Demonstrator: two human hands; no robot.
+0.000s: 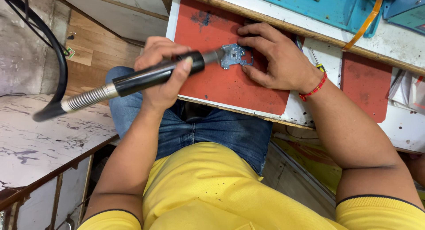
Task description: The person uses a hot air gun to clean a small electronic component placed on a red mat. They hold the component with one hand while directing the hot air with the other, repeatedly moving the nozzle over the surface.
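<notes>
Circuit board on a mat at the tabletop's near edge

The circuit board (pixel 236 56) lies on the mat (pixel 212 79) on the tabletop (pixel 398 128). The hot-air wand (pixel 146 77) reaches in from the left, its nozzle at the board; the right hand (pixel 272 57) rests on the board's right side. A second mat (pixel 365 86) lies farther right.

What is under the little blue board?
A red mat lies under the small blue circuit board. The right hand covers the board's right edge, so that part stays hidden.

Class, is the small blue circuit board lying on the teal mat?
No: the circuit board lies on the red mat.
</notes>
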